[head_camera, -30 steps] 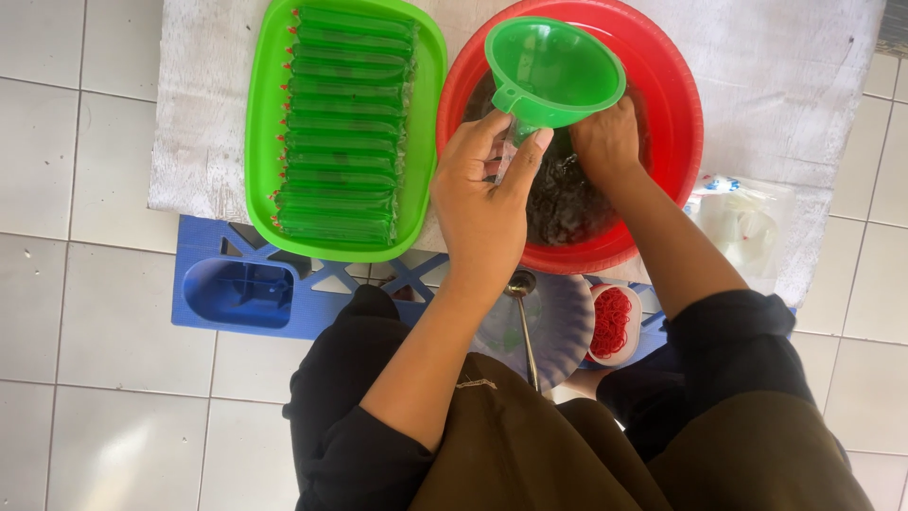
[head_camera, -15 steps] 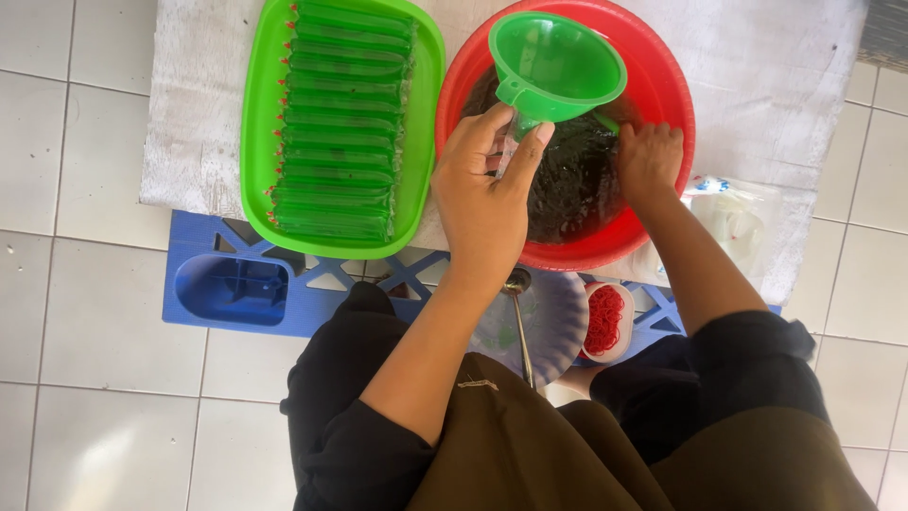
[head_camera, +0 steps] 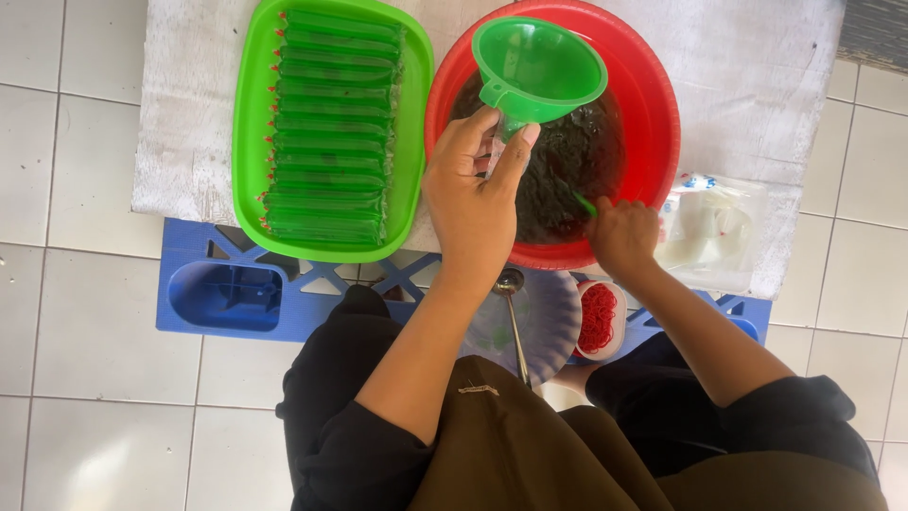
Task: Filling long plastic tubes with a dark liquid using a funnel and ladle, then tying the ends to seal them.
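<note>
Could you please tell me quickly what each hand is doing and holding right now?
Left hand: closed on the spout of the green plastic funnel.
Right hand: closed on a thin green handle dipping into the round red plastic basin.

White tiled floor [head_camera: 76, 378] (grey grout lines) under bright, even light.

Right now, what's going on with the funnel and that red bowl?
A seated person's left hand holds a green funnel by its spout over a red bowl of dark liquid. The right hand sits at the bowl's near edge, gripping a small green handle; what it belongs to is hidden. Beside the bowl, a green tray holds a stack of filled green packets. Everything rests on a white board over a blue crate.
</note>
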